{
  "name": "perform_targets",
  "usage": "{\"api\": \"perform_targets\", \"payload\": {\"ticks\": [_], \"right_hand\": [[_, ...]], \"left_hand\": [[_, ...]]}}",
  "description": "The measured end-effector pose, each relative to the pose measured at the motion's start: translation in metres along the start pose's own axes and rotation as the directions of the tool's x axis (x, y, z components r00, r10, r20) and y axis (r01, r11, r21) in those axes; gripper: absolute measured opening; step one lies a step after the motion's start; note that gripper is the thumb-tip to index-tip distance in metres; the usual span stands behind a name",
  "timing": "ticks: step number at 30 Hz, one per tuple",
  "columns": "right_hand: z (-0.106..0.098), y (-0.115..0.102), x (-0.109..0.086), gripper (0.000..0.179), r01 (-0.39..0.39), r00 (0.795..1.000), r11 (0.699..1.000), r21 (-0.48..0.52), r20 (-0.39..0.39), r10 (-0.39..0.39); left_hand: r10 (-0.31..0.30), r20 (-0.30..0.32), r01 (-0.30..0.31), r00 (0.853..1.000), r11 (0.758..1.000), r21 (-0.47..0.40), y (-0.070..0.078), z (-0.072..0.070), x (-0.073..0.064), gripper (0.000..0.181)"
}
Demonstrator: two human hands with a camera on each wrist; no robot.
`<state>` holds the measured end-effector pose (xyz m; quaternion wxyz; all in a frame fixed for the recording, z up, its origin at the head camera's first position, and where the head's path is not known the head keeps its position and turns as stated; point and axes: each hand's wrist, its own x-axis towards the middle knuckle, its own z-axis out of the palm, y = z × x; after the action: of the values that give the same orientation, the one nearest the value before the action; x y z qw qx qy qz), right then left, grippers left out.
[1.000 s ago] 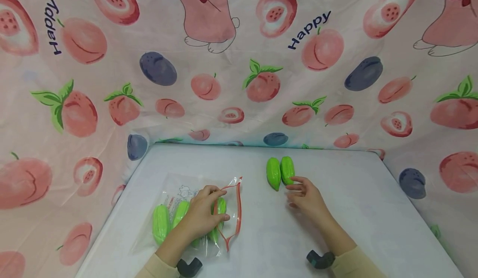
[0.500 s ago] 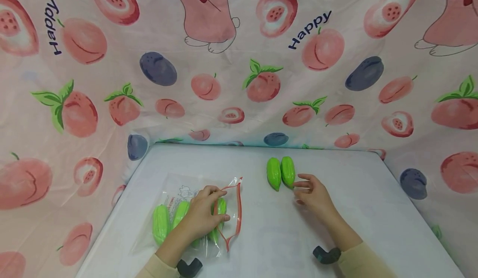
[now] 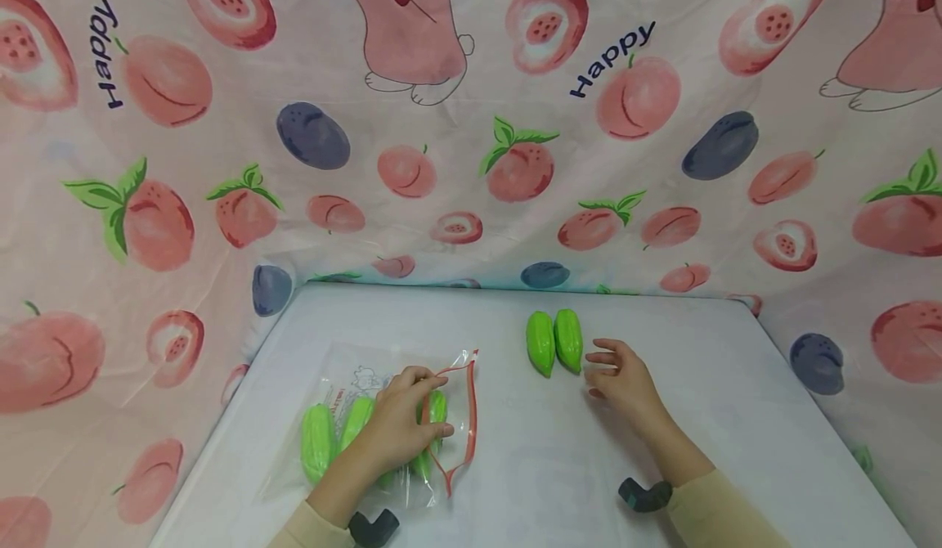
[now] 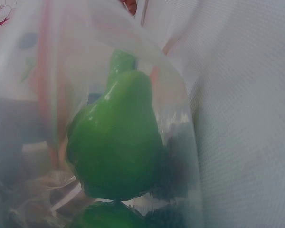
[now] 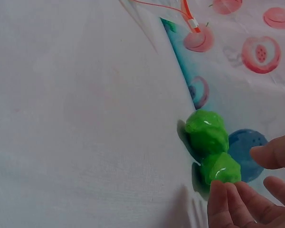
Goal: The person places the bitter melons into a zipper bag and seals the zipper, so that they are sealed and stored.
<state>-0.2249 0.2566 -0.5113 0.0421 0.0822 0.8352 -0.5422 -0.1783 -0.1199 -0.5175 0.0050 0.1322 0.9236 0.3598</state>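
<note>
Two glossy green, ribbed, pointed model vegetables (image 3: 540, 343) lie side by side at the back of the table. My right hand (image 3: 621, 380) hovers just right of them, fingers loosely bent and holding nothing. In the right wrist view, its fingertips overlap the nearer vegetable (image 5: 221, 168). On the left lies a clear zip bag (image 3: 334, 368) with red zip strips, its mouth facing right and parted. Several similar green vegetables (image 3: 317, 443) are inside. My left hand (image 3: 403, 417) rests over the bag's mouth, thumb and forefinger spread. The left wrist view shows one vegetable (image 4: 116, 137) through the plastic.
A white-covered table (image 3: 545, 482) spans the front, with a peach-print cloth (image 3: 441, 163) hanging behind and along both sides. Dark curved wrist pieces (image 3: 644, 495) sit by both cuffs, close over the tabletop.
My right hand has drawn away to the right from the pair of vegetables, leaving a small gap. My left hand and the bag stay where they were.
</note>
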Motion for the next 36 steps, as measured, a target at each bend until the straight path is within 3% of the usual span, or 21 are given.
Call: {"api": "perform_targets", "payload": {"ticks": [19, 36], "right_hand": [[0.0, 0.007, 0.024, 0.068, -0.037, 0.999, 0.998, 0.044, -0.001, 0.037], [-0.001, 0.01, 0.043, 0.072, -0.007, 1.0, 0.998, 0.066, 0.026, 0.005]], "left_hand": [[0.004, 0.0, -0.004, 1.0, 1.0, 0.006, 0.001, 0.0, 0.0, 0.072], [-0.005, 0.002, 0.005, 1.0, 1.0, 0.007, 0.0, -0.001, 0.0, 0.072]]}}
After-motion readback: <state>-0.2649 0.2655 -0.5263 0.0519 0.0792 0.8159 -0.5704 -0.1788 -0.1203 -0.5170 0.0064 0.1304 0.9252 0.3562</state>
